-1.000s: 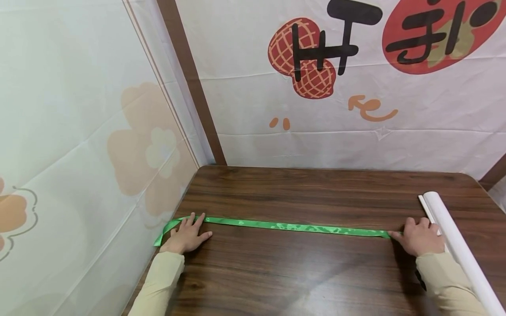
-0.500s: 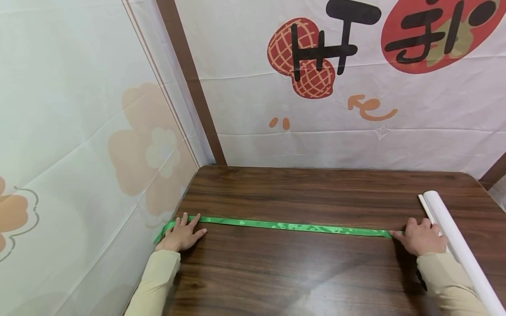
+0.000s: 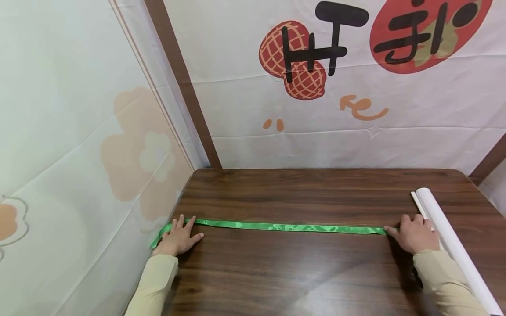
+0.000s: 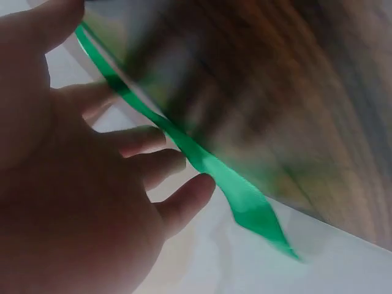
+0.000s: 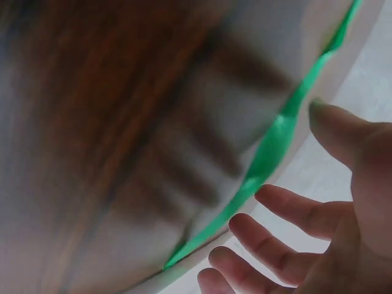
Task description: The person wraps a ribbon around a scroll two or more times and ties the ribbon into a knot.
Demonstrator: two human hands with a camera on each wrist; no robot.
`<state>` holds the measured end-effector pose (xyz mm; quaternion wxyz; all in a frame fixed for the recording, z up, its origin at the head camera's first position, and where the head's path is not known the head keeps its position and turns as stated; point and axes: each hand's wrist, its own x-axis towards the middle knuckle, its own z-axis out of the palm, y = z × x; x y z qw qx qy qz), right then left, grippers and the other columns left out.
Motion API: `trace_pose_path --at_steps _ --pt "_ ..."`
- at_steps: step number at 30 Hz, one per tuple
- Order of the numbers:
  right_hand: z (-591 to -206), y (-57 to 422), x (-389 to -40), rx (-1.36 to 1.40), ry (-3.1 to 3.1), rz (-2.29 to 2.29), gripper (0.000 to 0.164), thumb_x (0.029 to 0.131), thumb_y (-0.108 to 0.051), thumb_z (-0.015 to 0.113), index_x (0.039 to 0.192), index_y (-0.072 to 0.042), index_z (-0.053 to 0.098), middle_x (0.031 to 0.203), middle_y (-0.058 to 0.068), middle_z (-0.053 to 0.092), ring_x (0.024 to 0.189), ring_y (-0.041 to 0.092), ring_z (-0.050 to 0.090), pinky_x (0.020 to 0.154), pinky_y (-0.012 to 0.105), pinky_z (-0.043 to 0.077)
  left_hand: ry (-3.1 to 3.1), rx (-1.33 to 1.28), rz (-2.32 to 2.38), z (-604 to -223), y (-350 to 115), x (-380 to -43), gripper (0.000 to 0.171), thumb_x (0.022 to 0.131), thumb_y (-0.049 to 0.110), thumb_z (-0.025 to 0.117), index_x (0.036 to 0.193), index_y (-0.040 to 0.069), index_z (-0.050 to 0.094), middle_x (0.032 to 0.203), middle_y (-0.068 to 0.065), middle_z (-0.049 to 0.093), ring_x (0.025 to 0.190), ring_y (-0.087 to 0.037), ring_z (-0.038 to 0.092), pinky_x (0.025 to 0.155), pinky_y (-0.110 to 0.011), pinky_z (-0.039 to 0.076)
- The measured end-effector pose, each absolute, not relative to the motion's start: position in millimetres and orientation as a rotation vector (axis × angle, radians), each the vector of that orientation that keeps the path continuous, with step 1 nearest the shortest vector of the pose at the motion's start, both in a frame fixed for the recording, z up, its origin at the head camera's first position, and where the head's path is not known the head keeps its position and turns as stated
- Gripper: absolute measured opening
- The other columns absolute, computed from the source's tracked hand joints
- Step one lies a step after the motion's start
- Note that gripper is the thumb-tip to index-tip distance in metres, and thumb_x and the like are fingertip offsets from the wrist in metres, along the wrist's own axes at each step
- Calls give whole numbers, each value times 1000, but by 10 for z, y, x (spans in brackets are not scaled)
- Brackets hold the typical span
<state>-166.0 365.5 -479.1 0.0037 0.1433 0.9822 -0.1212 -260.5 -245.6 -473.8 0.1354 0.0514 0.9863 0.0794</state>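
A shiny green ribbon [image 3: 292, 228] stretches almost straight from left to right across the brown wooden table [image 3: 296, 272]. Near its left end my left hand [image 3: 178, 239] lies with spread fingers over it, and a short folded tail sticks out beyond. In the left wrist view the fingertips are right at the ribbon [image 4: 239, 190], none curled round it. My right hand [image 3: 417, 235] is at the other end, thumb reaching to the ribbon. The right wrist view has its fingers apart and slightly bent, fingertips beside the ribbon [image 5: 272, 144], which is a little twisted there.
Just right of my right hand lies a long white roll [image 3: 450, 237], with a thin white strip [image 3: 418, 204] along its left side. A printed white cloth wall [image 3: 237, 105] stands behind the table, and another [image 3: 79, 153] closes off the left side.
My left hand has slid a little left along the ribbon, covering more of its tail. My right hand keeps its place at the right end. The head view has turned slightly right.
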Motion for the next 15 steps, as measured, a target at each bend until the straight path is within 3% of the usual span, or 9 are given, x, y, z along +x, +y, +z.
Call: trace_pose_path --at_steps 7,15 --pt "-4637 3873 -1604 586 3083 -483 60 91 -29 60 112 22 37 105 50 31 101 68 29 76 73 31 2946 274 217 -4689 -2264 -2550 70 93 35 61 149 5 32 155 -34 15 141 -54 15 102 -73 24" --pt "-4549 4153 -1430 976 2758 -454 81 85 -29 65 118 28 18 110 51 22 111 67 26 87 70 34 2968 477 242 -4660 -1961 -2443 59 94 32 62 144 8 43 150 -29 31 135 -49 34 97 -68 34"
